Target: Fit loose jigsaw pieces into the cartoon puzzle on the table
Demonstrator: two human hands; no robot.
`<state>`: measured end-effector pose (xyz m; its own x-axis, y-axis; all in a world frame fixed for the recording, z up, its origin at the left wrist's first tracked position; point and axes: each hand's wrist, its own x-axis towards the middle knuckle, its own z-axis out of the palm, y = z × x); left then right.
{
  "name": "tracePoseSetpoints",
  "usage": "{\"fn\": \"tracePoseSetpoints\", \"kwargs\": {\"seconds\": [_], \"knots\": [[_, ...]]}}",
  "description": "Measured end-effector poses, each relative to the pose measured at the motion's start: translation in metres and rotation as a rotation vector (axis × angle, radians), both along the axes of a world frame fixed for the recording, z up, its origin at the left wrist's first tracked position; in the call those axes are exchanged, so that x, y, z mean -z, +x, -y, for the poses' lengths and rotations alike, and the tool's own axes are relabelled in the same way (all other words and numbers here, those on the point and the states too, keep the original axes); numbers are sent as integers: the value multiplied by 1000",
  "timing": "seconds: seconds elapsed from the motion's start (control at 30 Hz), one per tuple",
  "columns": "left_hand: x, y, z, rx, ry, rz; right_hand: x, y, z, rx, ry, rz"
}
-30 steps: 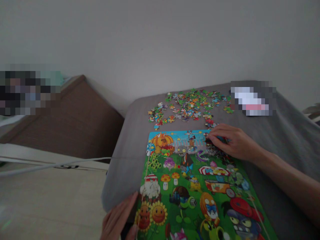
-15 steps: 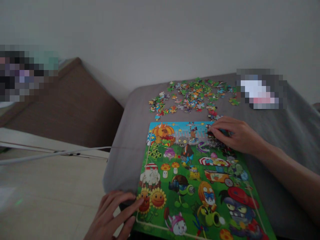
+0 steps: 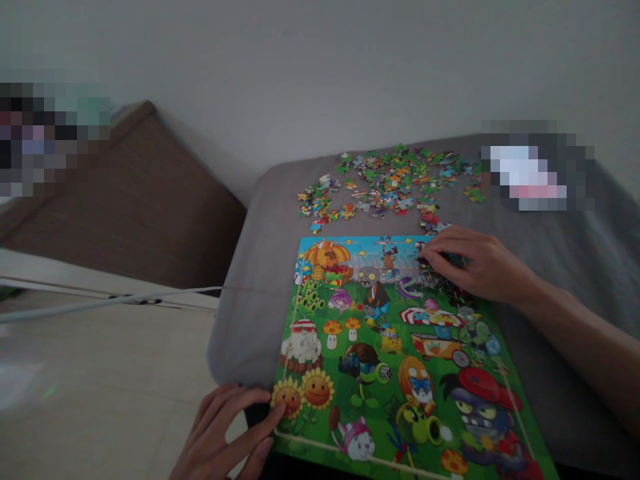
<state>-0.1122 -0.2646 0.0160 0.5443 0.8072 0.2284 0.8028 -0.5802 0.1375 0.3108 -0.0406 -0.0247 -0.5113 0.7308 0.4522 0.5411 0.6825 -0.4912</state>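
I have the left hand (image 3: 225,433) open, fingers spread, its tips touching the near left corner of the colourful rectangular cartoon jigsaw board (image 3: 370,347). The right hand (image 3: 475,263) lies on the board's far right corner with its fingers curled down. I cannot tell whether it pinches a piece, as the knuckles hide what is under them.

Just beyond that hand, a scatter of small bright loose jigsaw pieces (image 3: 395,180) is spread across the grey cloth-covered counter (image 3: 260,267). Left of the counter are a brown cushioned seat (image 3: 135,200) and a thin white cable (image 3: 125,300) over the pale floor (image 3: 100,387).

The board is mostly green with a blue strip of sky at its far edge, and shows pumpkins, sunflowers and mushrooms. It lies flat on the counter, its long axis running away from me and leaning slightly to the left.
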Motion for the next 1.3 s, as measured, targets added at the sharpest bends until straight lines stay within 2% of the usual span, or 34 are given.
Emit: {"fn": "tracePoseSetpoints", "kwargs": {"seconds": [0.2,0.63,1.3], "knots": [[1,2,-1,-26,8,33,1,0,1,-2,15,-11],[6,-1,-5,21,1,15,3,1,-1,-35,25,-23],[3,4,-11,3,16,21,3,-1,0,-35,18,-27]]}}
